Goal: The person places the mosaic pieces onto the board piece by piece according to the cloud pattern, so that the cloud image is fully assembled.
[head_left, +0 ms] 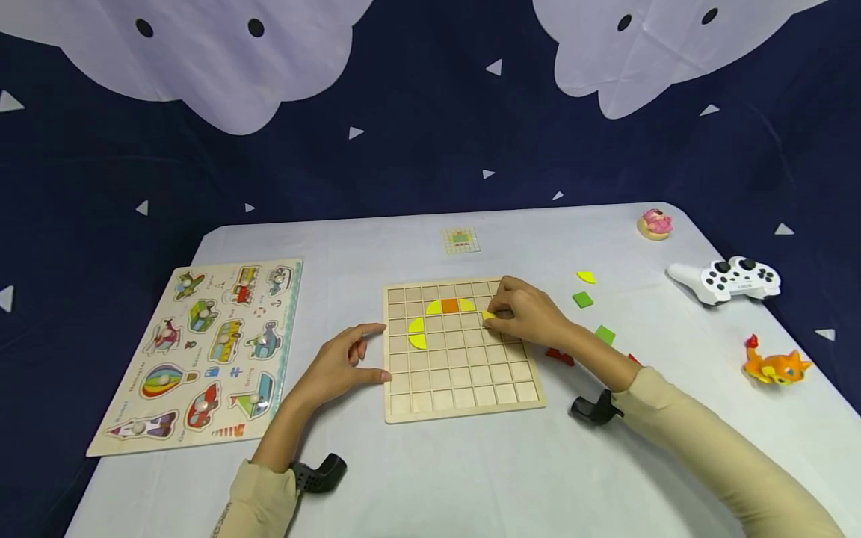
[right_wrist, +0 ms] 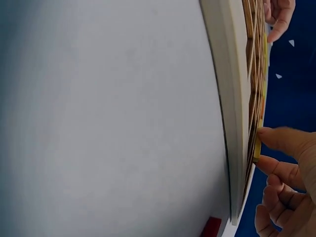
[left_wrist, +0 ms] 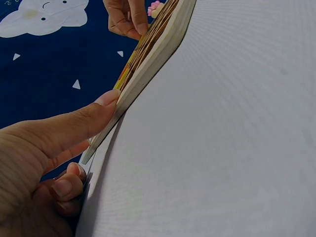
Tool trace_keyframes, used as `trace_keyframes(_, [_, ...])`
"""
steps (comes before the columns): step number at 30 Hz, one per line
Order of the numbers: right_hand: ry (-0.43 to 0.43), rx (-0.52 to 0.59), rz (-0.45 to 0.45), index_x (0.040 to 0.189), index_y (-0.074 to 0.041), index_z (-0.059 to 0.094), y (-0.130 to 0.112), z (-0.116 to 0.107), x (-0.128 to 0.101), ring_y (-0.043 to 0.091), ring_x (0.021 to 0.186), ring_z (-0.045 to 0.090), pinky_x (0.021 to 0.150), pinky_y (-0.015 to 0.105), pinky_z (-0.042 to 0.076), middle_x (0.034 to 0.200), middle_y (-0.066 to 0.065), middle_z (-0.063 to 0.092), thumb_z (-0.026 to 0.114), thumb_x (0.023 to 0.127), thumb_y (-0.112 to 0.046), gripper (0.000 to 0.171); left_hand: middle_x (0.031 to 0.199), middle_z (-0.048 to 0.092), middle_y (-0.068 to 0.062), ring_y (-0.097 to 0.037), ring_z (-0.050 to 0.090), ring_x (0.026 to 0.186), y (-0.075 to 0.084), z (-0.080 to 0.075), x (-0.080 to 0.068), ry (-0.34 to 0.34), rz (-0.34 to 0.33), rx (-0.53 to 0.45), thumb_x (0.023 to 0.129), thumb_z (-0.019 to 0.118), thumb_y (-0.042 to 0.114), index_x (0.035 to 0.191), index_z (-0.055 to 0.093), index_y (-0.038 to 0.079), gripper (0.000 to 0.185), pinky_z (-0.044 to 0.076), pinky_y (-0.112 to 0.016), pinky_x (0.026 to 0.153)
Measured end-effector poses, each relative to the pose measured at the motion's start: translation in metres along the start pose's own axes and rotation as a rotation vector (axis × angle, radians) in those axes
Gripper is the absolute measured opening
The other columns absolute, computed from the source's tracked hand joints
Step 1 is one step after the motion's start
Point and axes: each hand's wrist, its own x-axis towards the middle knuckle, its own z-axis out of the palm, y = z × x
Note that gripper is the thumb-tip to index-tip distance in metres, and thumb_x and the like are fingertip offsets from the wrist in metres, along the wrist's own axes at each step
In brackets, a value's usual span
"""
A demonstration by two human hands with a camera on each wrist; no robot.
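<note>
A wooden grid board [head_left: 464, 373] lies flat in the middle of the white table. Yellow curved pieces [head_left: 417, 333] and an orange square [head_left: 450, 305] sit in its upper rows. My right hand [head_left: 496, 314] is over the board's upper right part and pinches a small yellow piece [head_left: 488, 315] down at a cell; in the right wrist view its fingertips [right_wrist: 276, 140] hold the yellow piece [right_wrist: 257, 148] against the board [right_wrist: 232, 98]. My left hand [head_left: 359, 357] rests at the board's left edge, and its thumb [left_wrist: 94, 116] presses that edge [left_wrist: 153, 54].
A vehicle peg puzzle [head_left: 202, 351] lies at the left. A small pattern card [head_left: 460, 240] sits behind the board. Loose yellow [head_left: 586, 277], green [head_left: 582, 300] and red [head_left: 560, 356] pieces lie to the right. Further right are a white game controller [head_left: 726, 279], a pink toy [head_left: 655, 223] and an orange toy [head_left: 773, 365].
</note>
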Motion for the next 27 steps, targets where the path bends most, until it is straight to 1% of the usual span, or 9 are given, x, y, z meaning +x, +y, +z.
trace_keyframes(3, [0.002, 0.006, 0.001, 0.091, -0.005, 0.077, -0.001, 0.0015, 0.0004, 0.014, 0.081, 0.053, 0.075, 0.035, 0.051, 0.088, 0.0, 0.055, 0.082, 0.082, -0.02, 0.019, 0.084, 0.044, -0.003, -0.016, 0.04, 0.075, 0.0003, 0.0, -0.0002, 0.001, 0.0, -0.002, 0.072, 0.09, 0.021, 0.138, 0.056, 0.009, 0.076, 0.035, -0.029, 0.07])
trace_keyframes(6, [0.002, 0.009, 0.006, 0.092, -0.005, 0.077, -0.0014, 0.0024, 0.0006, 0.014, 0.08, 0.052, 0.076, 0.036, 0.05, 0.088, 0.0, 0.055, 0.081, 0.083, -0.02, 0.018, 0.084, 0.044, -0.003, -0.016, 0.041, 0.075, 0.0004, -0.0001, -0.0003, 0.003, -0.002, -0.003, 0.071, 0.09, 0.021, 0.138, 0.056, 0.009, 0.076, 0.035, -0.029, 0.069])
trace_keyframes(14, [-0.02, 0.015, 0.018, 0.094, -0.005, 0.077, -0.0032, 0.0023, 0.0006, 0.014, 0.079, 0.05, 0.074, 0.035, 0.047, 0.089, 0.001, 0.056, 0.079, 0.084, -0.019, 0.017, 0.084, 0.044, -0.003, -0.016, 0.04, 0.075, 0.0016, -0.0001, -0.0004, 0.002, -0.002, -0.003, 0.072, 0.089, 0.021, 0.139, 0.056, 0.009, 0.076, 0.034, -0.029, 0.07])
trace_keyframes(18, [-0.035, 0.023, 0.017, 0.091, -0.005, 0.076, -0.0031, 0.0025, 0.0017, 0.014, 0.079, 0.05, 0.074, 0.034, 0.046, 0.088, 0.0, 0.056, 0.078, 0.085, -0.018, 0.014, 0.083, 0.044, -0.003, -0.016, 0.041, 0.075, 0.0019, 0.0002, 0.0001, 0.003, -0.007, -0.007, 0.072, 0.089, 0.02, 0.139, 0.055, 0.008, 0.076, 0.034, -0.028, 0.069])
trace_keyframes(22, [-0.041, 0.069, 0.01, 0.086, -0.006, 0.074, -0.0005, 0.0031, 0.004, 0.014, 0.077, 0.05, 0.073, 0.033, 0.045, 0.085, 0.0, 0.056, 0.079, 0.084, -0.015, 0.011, 0.083, 0.044, -0.004, -0.017, 0.041, 0.075, 0.0014, 0.0002, 0.0004, 0.004, -0.009, -0.015, 0.072, 0.09, 0.02, 0.139, 0.055, 0.009, 0.077, 0.034, -0.028, 0.069])
trace_keyframes(27, [-0.04, 0.122, 0.002, 0.085, -0.004, 0.073, 0.0023, 0.0053, 0.0036, 0.016, 0.077, 0.051, 0.072, 0.033, 0.045, 0.085, 0.003, 0.058, 0.079, 0.084, -0.012, 0.01, 0.083, 0.043, -0.004, -0.017, 0.041, 0.076, 0.0003, 0.0004, -0.0001, 0.002, -0.01, -0.021, 0.072, 0.09, 0.02, 0.139, 0.055, 0.009, 0.076, 0.034, -0.027, 0.069])
